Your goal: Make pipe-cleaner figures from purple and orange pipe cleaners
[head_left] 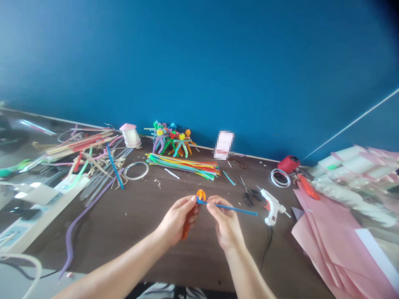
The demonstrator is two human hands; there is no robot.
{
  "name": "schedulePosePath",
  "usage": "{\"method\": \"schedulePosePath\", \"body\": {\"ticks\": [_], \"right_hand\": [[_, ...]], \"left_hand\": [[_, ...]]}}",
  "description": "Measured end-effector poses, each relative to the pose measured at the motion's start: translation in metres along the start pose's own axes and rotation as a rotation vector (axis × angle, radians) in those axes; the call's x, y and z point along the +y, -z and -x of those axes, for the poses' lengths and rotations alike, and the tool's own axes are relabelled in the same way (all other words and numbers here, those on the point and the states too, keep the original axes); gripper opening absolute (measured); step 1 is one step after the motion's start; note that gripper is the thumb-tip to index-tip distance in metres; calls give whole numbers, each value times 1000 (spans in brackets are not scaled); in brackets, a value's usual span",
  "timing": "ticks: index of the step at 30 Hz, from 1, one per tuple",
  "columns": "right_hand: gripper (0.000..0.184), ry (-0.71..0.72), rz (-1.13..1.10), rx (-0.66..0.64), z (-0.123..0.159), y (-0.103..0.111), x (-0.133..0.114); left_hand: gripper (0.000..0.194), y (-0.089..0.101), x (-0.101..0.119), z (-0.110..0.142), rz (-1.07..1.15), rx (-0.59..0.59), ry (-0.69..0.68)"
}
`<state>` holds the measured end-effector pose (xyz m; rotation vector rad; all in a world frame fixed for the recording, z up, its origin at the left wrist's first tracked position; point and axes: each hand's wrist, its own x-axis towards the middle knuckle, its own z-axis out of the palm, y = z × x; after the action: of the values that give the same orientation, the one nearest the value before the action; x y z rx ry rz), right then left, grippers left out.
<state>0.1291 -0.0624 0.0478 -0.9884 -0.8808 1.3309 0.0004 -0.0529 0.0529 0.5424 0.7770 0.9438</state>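
Note:
My left hand (181,218) grips an orange pipe-cleaner figure (201,194); its rounded top shows above my thumb and its orange lower part hangs below my fingers. A blue pipe cleaner (240,209) wraps round the figure just under that top. My right hand (222,220) pinches this blue strand close to the figure, and its straight free end sticks out to the right. Finished-looking pipe-cleaner figures (170,139) in several colours stand by the wall. In front of them lies a bundle of coloured pipe cleaners (183,165).
Black scissors (247,193) and a white glue gun (273,206) with a cord lie to the right. Pink sheets (330,245) and wrapped rolls (352,164) fill the far right. At left are a power strip (46,214), loose sticks (81,143) and a tape ring (136,170).

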Motion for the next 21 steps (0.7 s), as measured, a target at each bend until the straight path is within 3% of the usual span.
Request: {"method": "schedulePosePath", "body": {"ticks": [4,12,18,21], "right_hand": [[6,-43,-72,-65,-1,0,-2],[14,-102,-163,-315,-5,1,-10],[18,-162,-174,-386,-6,2,-7],[15,-168,-157,-393,-9,3,-6]], "left_hand": [[23,3,2,-1,-11,-45,63],[24,10,9,-4,-20,-213,191],[24,15,9,-8,6,-370,264],[23,17,8,-11,14,-393,284]]}}
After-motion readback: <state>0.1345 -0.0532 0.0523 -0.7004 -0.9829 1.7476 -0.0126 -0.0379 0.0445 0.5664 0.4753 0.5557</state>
